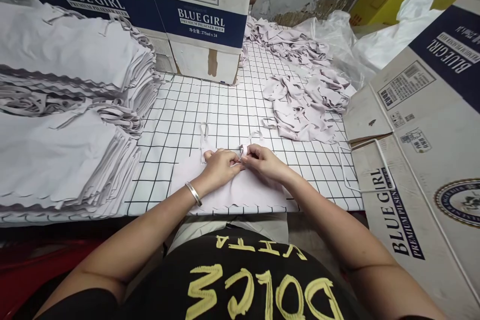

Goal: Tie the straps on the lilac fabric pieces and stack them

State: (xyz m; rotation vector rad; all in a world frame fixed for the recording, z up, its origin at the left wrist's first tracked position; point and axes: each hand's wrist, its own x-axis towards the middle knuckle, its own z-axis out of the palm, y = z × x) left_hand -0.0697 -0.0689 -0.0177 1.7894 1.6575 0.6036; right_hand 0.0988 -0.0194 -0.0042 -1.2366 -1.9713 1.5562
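A pale pink camisole [228, 195] lies flat at the table's front edge, directly before me. One thin strap [204, 132] loops up past its top on the left; another stands up near my fingers on the right. My left hand [221, 167] is closed in a pinch on the camisole's top edge. Close against it, my right hand [266, 161] pinches the right-hand strap [243, 151] between thumb and fingers where it meets the top edge. The fingertips nearly touch, and they hide exactly what lies between them.
Tall stacks of folded pale garments [67, 150] stand at left. Loose crumpled garments [300, 105] lie at the right back. Beer cartons [202, 55] rise behind the table and another carton [423, 125] at right, with a white wire frame [347, 175] beside it. The tablecloth [232, 105] is checked.
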